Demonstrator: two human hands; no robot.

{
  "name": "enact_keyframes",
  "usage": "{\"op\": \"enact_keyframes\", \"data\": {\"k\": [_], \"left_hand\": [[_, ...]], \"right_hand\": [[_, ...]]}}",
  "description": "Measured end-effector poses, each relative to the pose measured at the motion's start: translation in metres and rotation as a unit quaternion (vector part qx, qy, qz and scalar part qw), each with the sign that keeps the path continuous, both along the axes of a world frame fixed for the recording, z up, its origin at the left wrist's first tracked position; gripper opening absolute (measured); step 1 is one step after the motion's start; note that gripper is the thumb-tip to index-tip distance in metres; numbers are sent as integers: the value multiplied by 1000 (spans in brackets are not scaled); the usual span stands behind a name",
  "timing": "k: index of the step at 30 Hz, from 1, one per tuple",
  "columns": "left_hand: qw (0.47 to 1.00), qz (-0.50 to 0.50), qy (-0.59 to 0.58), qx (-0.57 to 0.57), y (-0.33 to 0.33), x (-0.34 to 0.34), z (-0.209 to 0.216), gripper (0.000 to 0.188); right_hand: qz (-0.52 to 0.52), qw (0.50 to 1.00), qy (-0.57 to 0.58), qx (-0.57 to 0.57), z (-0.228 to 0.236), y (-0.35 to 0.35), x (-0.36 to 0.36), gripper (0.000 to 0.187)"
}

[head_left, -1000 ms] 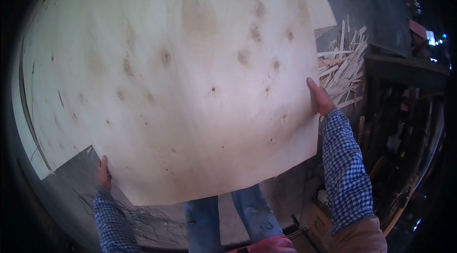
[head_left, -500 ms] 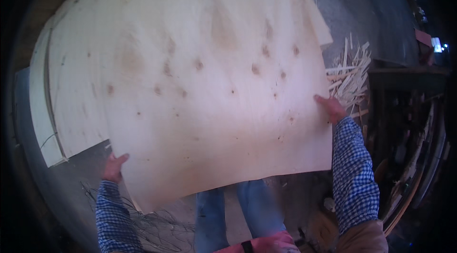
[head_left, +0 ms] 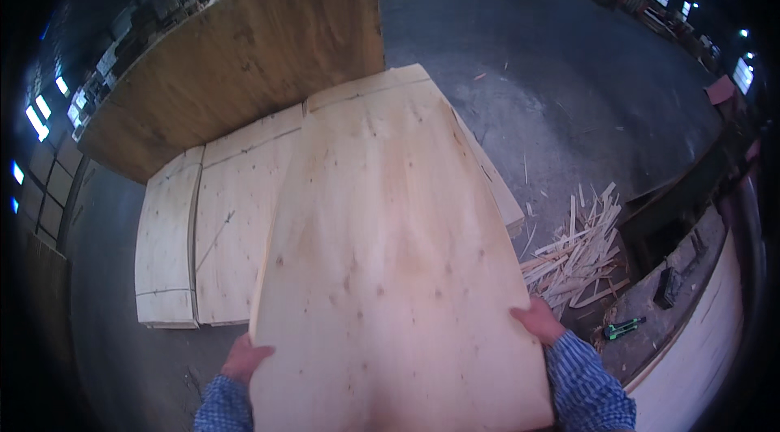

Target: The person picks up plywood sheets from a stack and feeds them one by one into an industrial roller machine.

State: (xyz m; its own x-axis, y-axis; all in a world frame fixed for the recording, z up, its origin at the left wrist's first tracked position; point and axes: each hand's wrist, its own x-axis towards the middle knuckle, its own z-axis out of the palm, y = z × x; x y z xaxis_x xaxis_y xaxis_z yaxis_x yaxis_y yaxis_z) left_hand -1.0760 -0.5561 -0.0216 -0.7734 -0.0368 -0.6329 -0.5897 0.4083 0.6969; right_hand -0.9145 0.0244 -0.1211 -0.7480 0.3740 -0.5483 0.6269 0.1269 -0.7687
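A large pale sheet of wood veneer point(head_left: 398, 294), dotted with brown knots, stretches from the lower edge away toward the middle of the view. My left hand point(head_left: 244, 357) grips its left edge, thumb on top and fingers out of sight underneath. At the right edge my right hand point(head_left: 539, 321) holds the sheet in the same way. Its far end lies over bound stacks of similar sheets, and I cannot tell whether one sheet or several are in my hands. Beside it on the left lie a strapped wide stack point(head_left: 236, 237) and a narrower strapped stack point(head_left: 165, 257).
A tall brown plywood panel point(head_left: 268, 58) stands behind the stacks. To the right, a heap of wood strips point(head_left: 573, 257) lies on the grey floor point(head_left: 528, 66). A worktop point(head_left: 674, 302) at the right bears a green-and-black utility knife point(head_left: 624, 328).
The view has tipped up, bringing the panel and far floor into sight. Both hands keep their grip on the sheet's edges and sit lower in the picture; my legs no longer show.
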Motion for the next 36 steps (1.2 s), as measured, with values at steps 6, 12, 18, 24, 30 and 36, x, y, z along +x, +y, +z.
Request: {"op": "enact_keyframes", "data": {"k": [6,12,18,24,30,36], "left_hand": [[997,-61,17,38,-59,64,40,36],[995,-101,-3,-7,-59,80,63,37],[984,-163,72,-11,-77,100,102,40],[958,-229,137,104,-65,142,147,39],[931,-308,178,85,-32,191,170,43],[882,-394,199,162,61,297,197,43]], "right_hand": [[-28,997,-49,-53,31,-24,117,32],[-7,998,51,-24,89,-104,140,28],[-61,990,96,86,146,-187,194,31],[-129,953,138,238,218,-218,305,37],[-242,939,66,235,292,-268,415,41],[-353,892,68,272,311,-277,570,42]]}}
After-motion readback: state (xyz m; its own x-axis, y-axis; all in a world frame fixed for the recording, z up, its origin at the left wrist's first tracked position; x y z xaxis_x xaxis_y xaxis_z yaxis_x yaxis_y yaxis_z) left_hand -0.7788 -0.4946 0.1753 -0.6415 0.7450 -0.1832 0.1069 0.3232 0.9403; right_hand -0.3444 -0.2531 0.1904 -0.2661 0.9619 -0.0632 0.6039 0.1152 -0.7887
